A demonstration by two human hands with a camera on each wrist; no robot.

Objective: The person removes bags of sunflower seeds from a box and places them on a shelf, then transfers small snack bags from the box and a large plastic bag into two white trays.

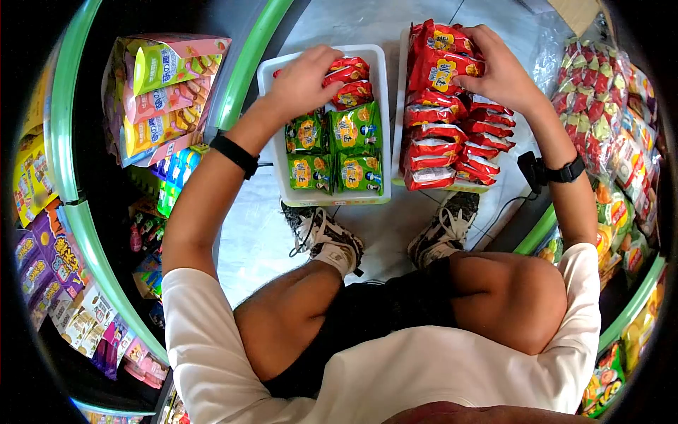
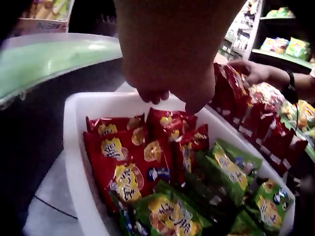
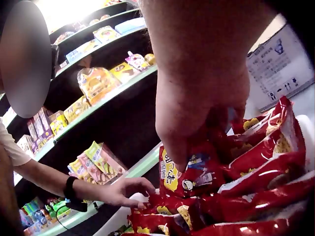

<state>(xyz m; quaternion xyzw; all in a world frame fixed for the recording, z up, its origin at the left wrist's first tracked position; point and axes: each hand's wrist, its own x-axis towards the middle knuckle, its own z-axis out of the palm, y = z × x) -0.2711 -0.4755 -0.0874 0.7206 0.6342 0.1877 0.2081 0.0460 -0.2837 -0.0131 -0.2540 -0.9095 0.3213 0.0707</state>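
Note:
My left hand (image 1: pixel 302 79) is over the back left of a white bin (image 1: pixel 386 127), thumb and fingers spread apart in the right wrist view. Beneath it are red snack packets (image 2: pixel 142 157), upright at the bin's back, with green snack packets (image 1: pixel 345 145) in front. With thumb in front and fingers behind, my right hand (image 1: pixel 503 67) grips a red snack packet (image 1: pixel 443 73) at the back of a second bin (image 1: pixel 401 106). More red packets (image 1: pixel 432 152) stand there in two tight rows.
A box of pink and green snack bags (image 1: pixel 166 92) sits on the left shelf. Clear bags of red-wrapped sweets (image 1: pixel 592 106) hang at the right. Green shelf edges (image 1: pixel 258 56) flank both sides. A printed carton (image 3: pixel 281 66) stands behind the right bin.

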